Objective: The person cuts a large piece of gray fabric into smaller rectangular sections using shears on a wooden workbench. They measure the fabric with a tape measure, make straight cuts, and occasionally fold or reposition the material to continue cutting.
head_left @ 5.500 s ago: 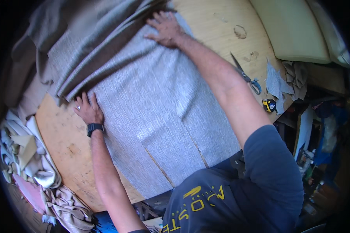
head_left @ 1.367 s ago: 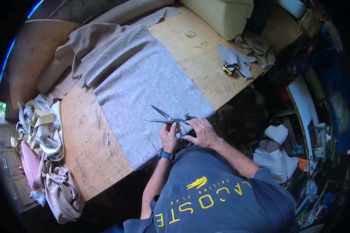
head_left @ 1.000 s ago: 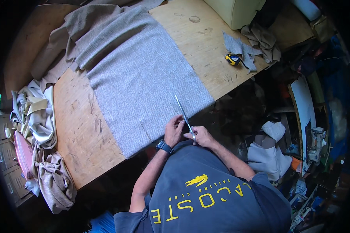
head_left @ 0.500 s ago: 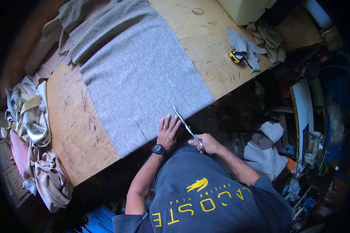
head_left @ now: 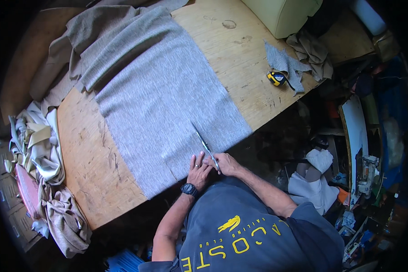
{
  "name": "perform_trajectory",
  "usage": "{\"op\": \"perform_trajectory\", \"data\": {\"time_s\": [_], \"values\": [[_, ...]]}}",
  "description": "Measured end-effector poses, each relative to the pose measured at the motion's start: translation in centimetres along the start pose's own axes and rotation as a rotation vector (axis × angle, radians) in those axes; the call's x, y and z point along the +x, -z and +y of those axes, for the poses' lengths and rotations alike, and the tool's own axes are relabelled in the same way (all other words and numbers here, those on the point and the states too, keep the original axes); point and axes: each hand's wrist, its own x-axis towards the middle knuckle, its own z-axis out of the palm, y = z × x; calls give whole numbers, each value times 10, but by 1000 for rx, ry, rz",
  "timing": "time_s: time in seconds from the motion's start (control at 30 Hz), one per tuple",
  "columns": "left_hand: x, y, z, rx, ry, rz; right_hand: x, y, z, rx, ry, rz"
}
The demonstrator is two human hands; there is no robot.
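A length of grey woven fabric [head_left: 167, 99] lies over the wooden table [head_left: 90, 149], its near end reaching the table's front edge. My right hand [head_left: 226, 164] is closed around the handles of long metal scissors [head_left: 204, 144]. Their blades look closed and point away from me over the fabric's near part. Just left of the handles, my left hand [head_left: 199, 173] rests at the fabric's near edge with fingers stretched out; it wears a ring and a black wristwatch [head_left: 188, 189]. A short dark line [head_left: 172, 173] marks the fabric left of that hand.
A yellow-black tape measure [head_left: 276, 78] and fabric scraps [head_left: 288, 63] lie at the table's right, near a pale green padded block [head_left: 283, 16]. Bunched brown cloth [head_left: 104, 36] covers the far left. Pale scraps [head_left: 41, 145] hang over the left edge. Clutter fills the right side.
My right hand has moved left, close beside my left hand. The scissors have shifted left and farther over the fabric. The view has tilted slightly.
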Motion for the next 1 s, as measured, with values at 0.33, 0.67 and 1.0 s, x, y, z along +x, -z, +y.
{"op": "perform_trajectory", "data": {"time_s": [0.33,0.67,1.0], "values": [[11,26,-5,-220,-20,101,6,4,-3,62,-35,-26],[11,29,-23,-3,-5,-66,41,10,-24,48,23,27],[8,18,-26,44,-33,-89,85,19,-36,-53,32,89]]}}
